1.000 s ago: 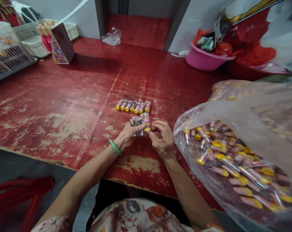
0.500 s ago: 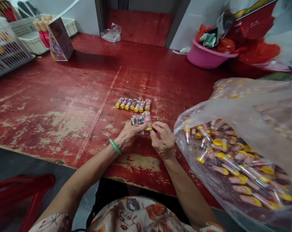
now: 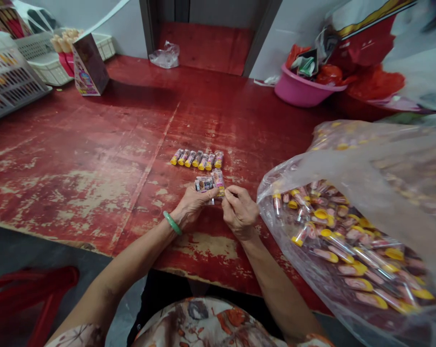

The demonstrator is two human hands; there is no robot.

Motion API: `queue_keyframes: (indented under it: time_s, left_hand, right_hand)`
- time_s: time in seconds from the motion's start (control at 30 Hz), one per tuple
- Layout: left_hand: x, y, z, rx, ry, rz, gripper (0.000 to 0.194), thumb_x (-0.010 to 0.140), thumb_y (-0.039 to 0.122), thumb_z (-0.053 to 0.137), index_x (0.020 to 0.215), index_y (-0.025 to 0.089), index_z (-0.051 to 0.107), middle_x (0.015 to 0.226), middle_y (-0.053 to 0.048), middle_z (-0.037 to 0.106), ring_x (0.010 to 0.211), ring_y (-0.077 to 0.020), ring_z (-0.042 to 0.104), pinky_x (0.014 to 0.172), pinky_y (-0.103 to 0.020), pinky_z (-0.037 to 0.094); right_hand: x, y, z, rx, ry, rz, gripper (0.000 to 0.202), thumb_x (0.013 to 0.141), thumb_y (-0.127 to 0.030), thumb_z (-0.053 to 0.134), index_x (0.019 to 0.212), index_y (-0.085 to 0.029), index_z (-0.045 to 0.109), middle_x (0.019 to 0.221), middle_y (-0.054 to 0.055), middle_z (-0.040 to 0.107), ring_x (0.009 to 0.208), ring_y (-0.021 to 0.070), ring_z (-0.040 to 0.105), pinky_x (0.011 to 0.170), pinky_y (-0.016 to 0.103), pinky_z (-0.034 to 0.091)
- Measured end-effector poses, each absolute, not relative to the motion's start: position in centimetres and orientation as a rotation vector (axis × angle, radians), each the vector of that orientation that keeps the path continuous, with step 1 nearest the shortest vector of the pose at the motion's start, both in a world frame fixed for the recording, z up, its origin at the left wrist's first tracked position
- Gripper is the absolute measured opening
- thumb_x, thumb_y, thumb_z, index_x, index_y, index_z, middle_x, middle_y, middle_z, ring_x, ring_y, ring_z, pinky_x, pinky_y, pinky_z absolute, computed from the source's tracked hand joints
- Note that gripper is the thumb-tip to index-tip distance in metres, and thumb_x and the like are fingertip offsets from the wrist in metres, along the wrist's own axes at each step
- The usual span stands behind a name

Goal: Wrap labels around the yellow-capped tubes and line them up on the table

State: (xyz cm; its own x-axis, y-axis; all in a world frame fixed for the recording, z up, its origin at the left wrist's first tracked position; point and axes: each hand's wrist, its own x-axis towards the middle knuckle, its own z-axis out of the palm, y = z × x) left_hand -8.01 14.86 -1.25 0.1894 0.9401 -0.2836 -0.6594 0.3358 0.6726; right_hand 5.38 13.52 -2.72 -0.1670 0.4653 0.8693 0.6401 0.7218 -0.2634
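A left hand point(image 3: 193, 206), a green bangle point(image 3: 172, 223) on its wrist, grips a fanned stack of small printed packets point(image 3: 204, 184) and a printed tube with a yellow end point(image 3: 218, 178) above a worn red surface point(image 3: 95, 144), as I see it through my distant head-camera feed. The right hand point(image 3: 241, 211) is curled, its thumb and forefinger pinching at the yellow end of that tube, which points toward the wearer. Just beyond the hands, I count seven similar tubes in a row point(image 3: 197, 160), lying side by side, yellow ends facing the wearer. At right, near the right hand, an open clear plastic bag point(image 3: 333, 161) bulges with yellow-capped tubes point(image 3: 322, 214). Farther back I make out a pink basin point(image 3: 300, 93) heaped with wrappings, a crumpled plastic bag point(image 3: 166, 56) and, at left, an upright printed carton point(image 3: 90, 67) beside white baskets point(image 3: 33, 90). What the packets contain, I cannot tell.
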Motion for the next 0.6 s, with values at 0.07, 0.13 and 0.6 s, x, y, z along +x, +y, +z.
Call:
queue_keyframes:
  time_s: [0.07, 0.13, 0.6]
  left_hand:
    - [-8.0, 14.9, -1.5, 0.469, 0.747, 1.187, 0.038, 0.044, 0.025, 0.091, 0.071, 0.011, 0.068, 0.068, -0.001, 0.067, 0.06, -0.0111, 0.059, 0.064, -0.025, 0.048]
    - [-8.1, 14.9, -1.6, 0.477, 0.744, 1.186, 0.038, 0.045, 0.025, 0.091, 0.072, 0.011, 0.068, 0.069, -0.001, 0.067, 0.06, -0.0112, 0.059, 0.064, -0.024, 0.048]
    - [-8.5, 15.2, -2.2, 0.666, 0.831, 1.15, 0.042, 0.052, 0.034, 0.088, 0.081, 0.009, 0.071, 0.073, -0.005, 0.07, 0.061, -0.014, 0.062, 0.061, -0.027, 0.052]
  right_hand:
    - [5.4, 13.6, -2.7, -0.862, -1.832, -0.231, 0.024, 0.087, -0.008, 0.052, 0.105, -0.021, 0.062, 0.09, 0.01, 0.064, 0.079, 0.0189, 0.065, 0.064, 0.03, 0.056]
    - [5.6, 13.6, -2.9, -0.875, -1.865, -0.287, 0.024, 0.088, -0.009, 0.052, 0.106, -0.021, 0.061, 0.091, 0.01, 0.064, 0.081, 0.0186, 0.065, 0.064, 0.03, 0.056]
    - [6.3, 14.4, -2.3, -1.09, -1.501, 0.717, 0.021, 0.081, -0.032, 0.062, 0.097, -0.019, 0.065, 0.09, 0.006, 0.068, 0.076, 0.0181, 0.064, 0.068, 0.031, 0.054]
